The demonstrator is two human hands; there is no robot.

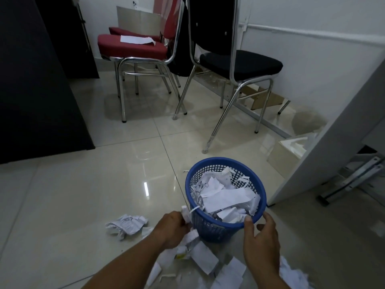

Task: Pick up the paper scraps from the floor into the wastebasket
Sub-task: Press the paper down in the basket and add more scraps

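A blue mesh wastebasket point(210, 229) stands on the tiled floor, partly filled with white paper scraps point(225, 197). My left hand point(171, 228) is beside its left rim, fingers closed around a bunch of paper scraps point(190, 238) that hang below the fist. My right hand point(261, 239) is at the basket's near right rim, thumb touching the edge, fingers apart and holding nothing. A crumpled paper wad point(125, 225) lies on the floor left of my left hand. Several flat torn scraps point(205, 258) lie on the floor between and below my arms.
A red chair point(133, 49) with a sheet of paper on its seat and a black chair point(239, 63) stand beyond the basket. A dark cabinet point(37, 80) fills the left side. A white panel point(333, 130) and a metal frame point(354, 178) stand at the right.
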